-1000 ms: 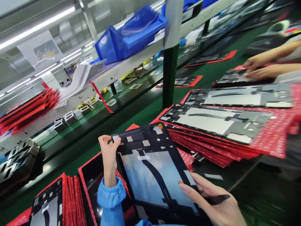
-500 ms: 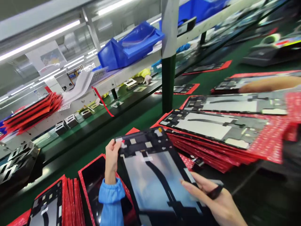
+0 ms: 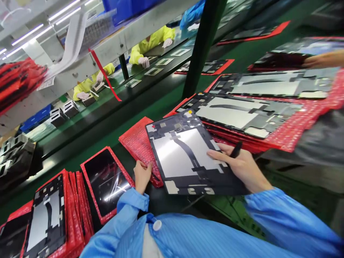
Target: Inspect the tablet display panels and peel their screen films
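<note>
A tablet screen panel (image 3: 174,157), its back with a silver sheet and a curved black flex cable facing up, is tilted in front of me. My right hand (image 3: 245,168) grips it along its right edge, thumb on top. A black pen-like tool (image 3: 235,149) also sticks up from that hand; its other end is hidden. To the left, my left hand (image 3: 142,176) pinches the near edge of a red bubble-wrap bag (image 3: 134,139), which lies partly behind the panel. Another panel (image 3: 104,179), glossy black side up, rests on red wrap left of my left hand.
Stacked panels (image 3: 231,111) on red bubble wrap stand at right, and another stack (image 3: 45,215) at near left. A dark green post (image 3: 201,53) rises beyond. Another person's hand (image 3: 325,59) is at far right. Gloved co-workers in yellow sleeves (image 3: 153,43) work across the line.
My left hand has let go of the panel's upper left corner and moved down to the red bag. The panel stays in my right hand. My view has tipped downward.
</note>
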{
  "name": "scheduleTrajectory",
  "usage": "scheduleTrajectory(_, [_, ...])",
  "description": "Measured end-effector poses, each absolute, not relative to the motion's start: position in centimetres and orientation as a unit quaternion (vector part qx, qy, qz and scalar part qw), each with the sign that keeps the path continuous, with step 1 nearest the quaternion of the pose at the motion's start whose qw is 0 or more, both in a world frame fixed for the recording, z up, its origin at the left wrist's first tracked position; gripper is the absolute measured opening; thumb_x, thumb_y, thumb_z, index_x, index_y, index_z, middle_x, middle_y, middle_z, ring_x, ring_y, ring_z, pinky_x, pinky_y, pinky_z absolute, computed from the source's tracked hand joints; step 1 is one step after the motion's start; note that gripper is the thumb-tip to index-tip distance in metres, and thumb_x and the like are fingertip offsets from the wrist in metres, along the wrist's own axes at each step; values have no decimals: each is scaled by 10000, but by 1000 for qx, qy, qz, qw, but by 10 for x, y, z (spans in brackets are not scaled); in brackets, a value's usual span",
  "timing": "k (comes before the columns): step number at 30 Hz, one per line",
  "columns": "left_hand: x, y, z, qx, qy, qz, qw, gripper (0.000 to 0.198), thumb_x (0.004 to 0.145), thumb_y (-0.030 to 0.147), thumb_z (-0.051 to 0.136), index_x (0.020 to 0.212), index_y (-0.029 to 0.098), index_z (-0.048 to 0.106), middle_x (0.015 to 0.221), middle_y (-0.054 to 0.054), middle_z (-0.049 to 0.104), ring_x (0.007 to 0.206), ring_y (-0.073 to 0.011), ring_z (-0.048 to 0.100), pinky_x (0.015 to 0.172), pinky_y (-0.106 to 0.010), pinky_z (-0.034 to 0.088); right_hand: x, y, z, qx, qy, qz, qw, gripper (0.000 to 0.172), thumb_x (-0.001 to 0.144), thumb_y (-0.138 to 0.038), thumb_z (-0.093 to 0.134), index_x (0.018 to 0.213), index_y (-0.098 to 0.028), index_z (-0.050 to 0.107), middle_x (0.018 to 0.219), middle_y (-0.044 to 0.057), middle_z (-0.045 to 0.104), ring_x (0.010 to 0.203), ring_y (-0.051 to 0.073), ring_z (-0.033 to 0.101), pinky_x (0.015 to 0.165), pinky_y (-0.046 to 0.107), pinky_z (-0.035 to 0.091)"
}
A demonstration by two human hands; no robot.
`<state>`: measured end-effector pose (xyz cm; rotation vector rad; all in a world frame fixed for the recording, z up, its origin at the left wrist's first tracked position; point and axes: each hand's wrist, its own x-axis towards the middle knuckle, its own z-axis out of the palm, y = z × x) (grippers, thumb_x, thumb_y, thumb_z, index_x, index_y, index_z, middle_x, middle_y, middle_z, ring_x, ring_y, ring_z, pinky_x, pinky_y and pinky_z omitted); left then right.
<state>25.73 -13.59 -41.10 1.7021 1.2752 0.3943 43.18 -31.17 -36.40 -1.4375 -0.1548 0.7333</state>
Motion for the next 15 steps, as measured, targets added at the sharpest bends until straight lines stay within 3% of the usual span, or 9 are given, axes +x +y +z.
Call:
scheduleTrajectory(4, [254, -128, -414, 670, 529, 149, 498, 160, 848, 274, 609, 787, 129, 582, 785, -3, 588, 720, -126, 566, 690, -307, 495, 441, -282, -365, -637, -109, 369, 668, 373, 451, -388, 791, 749, -206, 660, 649, 12, 633, 551, 149, 565, 483, 237, 457])
scheduleTrajectory(9, [237, -120, -414, 585, 522, 172, 597, 237, 880, 333, 565, 992, 127, 596, 929, -42, 620, 770, -142, 603, 677, -314, 527, 444, -251, -373, -629, -142, 422, 637, 389, 451, -385, 791, 748, -172, 658, 580, 4, 589, 516, 141, 532, 450, 225, 403])
scheduleTrajectory(15, [222, -125, -411, 451, 508, 255, 689, 259, 885, 369, 549, 960, 125, 596, 889, -35, 619, 734, -134, 595, 656, -303, 518, 422, -230, -388, -628, -132, 462, 612, 430, 401, -404, 804, 705, -165, 617, 612, 22, 613, 551, 167, 572, 510, 249, 464])
